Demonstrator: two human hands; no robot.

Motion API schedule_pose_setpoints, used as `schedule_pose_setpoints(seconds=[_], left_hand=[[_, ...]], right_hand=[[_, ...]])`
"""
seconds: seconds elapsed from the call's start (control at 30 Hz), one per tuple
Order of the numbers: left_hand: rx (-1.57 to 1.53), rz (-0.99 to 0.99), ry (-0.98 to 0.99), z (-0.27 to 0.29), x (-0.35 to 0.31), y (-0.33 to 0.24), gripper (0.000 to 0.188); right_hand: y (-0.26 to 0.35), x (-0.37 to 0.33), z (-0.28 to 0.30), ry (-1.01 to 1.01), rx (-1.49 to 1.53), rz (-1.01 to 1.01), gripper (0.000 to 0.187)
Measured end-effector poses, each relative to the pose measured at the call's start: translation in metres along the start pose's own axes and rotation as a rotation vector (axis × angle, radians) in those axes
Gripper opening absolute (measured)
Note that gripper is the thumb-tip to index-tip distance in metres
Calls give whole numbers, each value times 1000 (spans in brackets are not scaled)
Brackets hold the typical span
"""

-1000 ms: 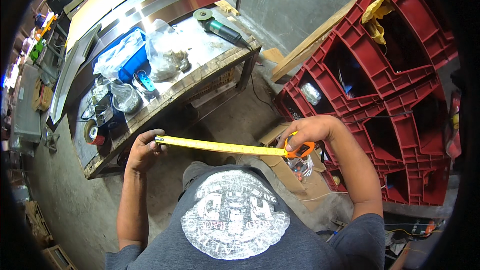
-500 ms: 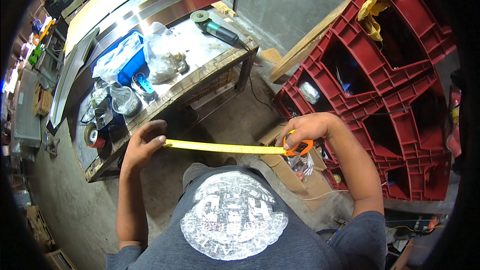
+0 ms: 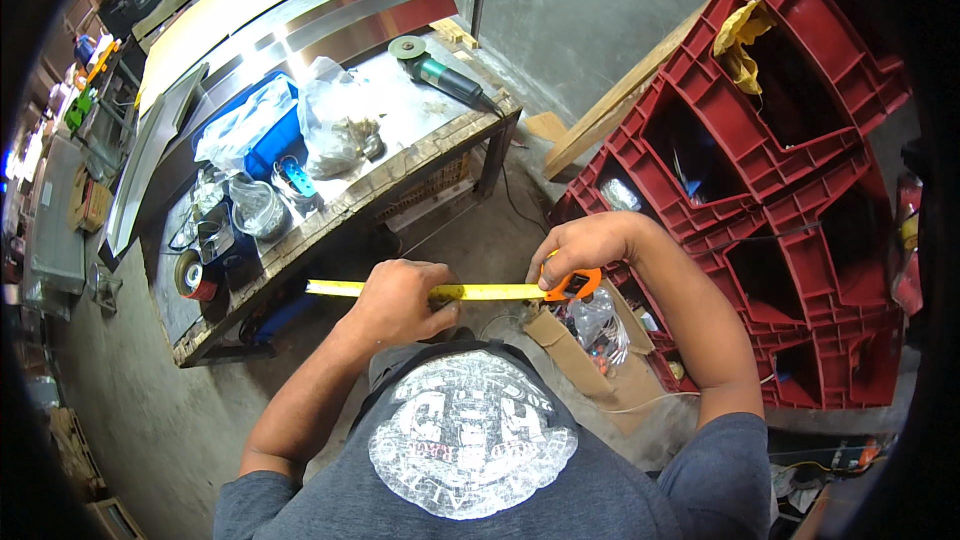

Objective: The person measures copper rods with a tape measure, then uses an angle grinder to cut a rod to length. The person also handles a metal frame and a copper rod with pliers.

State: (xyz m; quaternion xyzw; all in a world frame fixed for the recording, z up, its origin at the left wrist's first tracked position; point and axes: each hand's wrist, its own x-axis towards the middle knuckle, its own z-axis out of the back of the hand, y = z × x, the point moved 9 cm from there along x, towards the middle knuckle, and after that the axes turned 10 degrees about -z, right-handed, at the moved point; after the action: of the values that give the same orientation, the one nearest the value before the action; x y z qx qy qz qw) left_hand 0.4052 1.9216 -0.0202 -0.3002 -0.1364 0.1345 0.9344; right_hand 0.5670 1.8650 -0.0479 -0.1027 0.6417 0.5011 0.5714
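Note:
An orange tape measure (image 3: 580,284) is in my right hand (image 3: 575,248), fingers wrapped over its case. Its yellow blade (image 3: 505,292) stretches level to the left in front of my chest. Partway along, my left hand (image 3: 403,297) closes around the blade, thumb below and fingers above. The free end of the blade sticks out past the left hand, over the floor by the workbench's near edge. Part of the blade is hidden under the left hand.
On the workbench (image 3: 420,145) lie an angle grinder (image 3: 435,72), a blue bin (image 3: 275,135), plastic bags and metal sheets. Red bins (image 3: 740,230) stand at the right, beside a wooden plank (image 3: 620,95). An open cardboard box (image 3: 560,340) with small parts sits on the floor.
My left hand has moved right from the blade's end to its middle and gripped it there. The tape case and right hand have shifted slightly left.

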Motion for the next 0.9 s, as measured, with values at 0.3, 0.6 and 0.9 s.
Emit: schedule_pose_setpoints(seconds=[0.3,0.6,0.9], left_hand=[[25,29,5,2,-4,3,23],[25,64,-3,1,-8,9,28],[68,46,20,-2,-4,4,27]], right_hand=[[-2,12,2,25,-4,15,41],[0,14,7,9,-24,3,46],[-2,14,7,17,-29,15,45]])
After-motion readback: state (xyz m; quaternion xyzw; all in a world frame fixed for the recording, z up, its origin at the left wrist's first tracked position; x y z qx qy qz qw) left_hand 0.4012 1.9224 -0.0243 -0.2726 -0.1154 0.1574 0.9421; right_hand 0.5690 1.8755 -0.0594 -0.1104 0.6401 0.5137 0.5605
